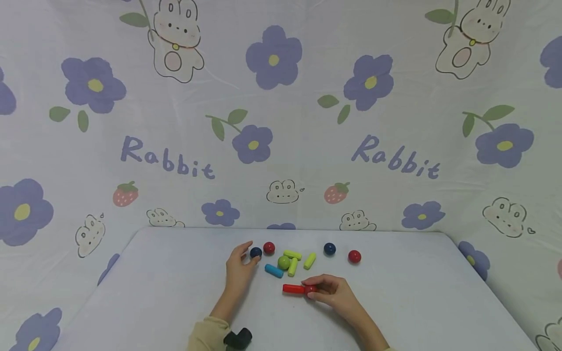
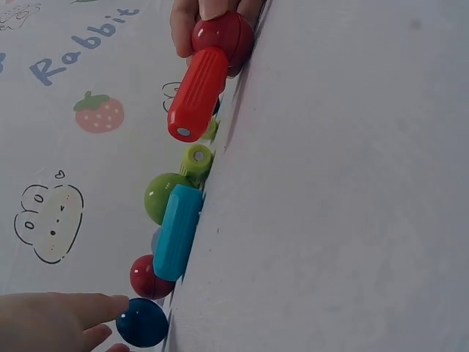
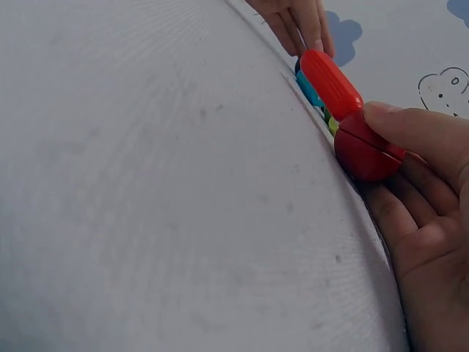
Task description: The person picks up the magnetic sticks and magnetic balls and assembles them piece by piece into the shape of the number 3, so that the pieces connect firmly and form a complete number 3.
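My right hand (image 1: 335, 292) pinches a glossy red ball (image 3: 366, 150) between thumb and fingers. A ridged red rod (image 1: 293, 289) is joined to that ball and points left; a small metal disc shows on its free end in the left wrist view. At the back left, my left hand (image 1: 239, 265) has its thumb and fingers spread about a dark blue ball (image 2: 142, 323), fingertips right at its surface. Beside that ball sits another red ball (image 1: 269, 248). A blue rod (image 1: 274, 270) lies on the table just right of the left hand.
Near the middle are a green ball (image 1: 283, 263) and yellow-green rods (image 1: 310, 261). A second dark blue ball (image 1: 330, 249) and a further red ball (image 1: 354, 256) lie to the right. The white table (image 1: 153, 292) ends at a patterned cloth (image 1: 298, 146).
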`<state>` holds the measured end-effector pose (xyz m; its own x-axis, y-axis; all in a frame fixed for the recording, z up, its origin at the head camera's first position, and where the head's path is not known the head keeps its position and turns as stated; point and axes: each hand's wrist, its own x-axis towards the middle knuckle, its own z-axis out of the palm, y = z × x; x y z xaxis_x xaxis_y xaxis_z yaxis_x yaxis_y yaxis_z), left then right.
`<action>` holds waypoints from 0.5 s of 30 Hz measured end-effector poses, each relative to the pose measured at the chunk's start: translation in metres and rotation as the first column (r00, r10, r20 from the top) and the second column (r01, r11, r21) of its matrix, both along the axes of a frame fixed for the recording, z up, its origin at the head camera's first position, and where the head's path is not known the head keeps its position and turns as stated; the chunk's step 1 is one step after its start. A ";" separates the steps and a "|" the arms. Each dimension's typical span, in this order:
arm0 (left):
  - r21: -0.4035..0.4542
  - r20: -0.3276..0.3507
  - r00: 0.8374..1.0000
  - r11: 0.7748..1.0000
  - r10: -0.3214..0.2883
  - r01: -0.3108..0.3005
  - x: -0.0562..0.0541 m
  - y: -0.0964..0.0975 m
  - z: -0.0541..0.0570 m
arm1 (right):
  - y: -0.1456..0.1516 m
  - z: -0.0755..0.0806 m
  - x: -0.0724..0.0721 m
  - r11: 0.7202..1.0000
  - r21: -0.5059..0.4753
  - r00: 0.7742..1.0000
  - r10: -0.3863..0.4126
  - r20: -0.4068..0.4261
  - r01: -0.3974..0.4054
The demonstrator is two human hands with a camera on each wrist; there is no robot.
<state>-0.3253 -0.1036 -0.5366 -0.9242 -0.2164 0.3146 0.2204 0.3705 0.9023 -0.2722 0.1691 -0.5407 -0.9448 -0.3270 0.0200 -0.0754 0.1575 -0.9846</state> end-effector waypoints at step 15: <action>-0.009 0.035 0.999 1.000 -0.024 0.024 -0.010 -0.002 -0.008 | 0.001 -0.001 -0.001 1.000 -0.004 1.000 0.018 0.019 -0.018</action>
<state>-0.3348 -0.1052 -0.5451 -0.9396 -0.1912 0.2838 0.1975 0.3744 0.9060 -0.2734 0.1697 -0.5416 -0.9390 -0.3439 0.0034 -0.0596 0.1528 -0.9865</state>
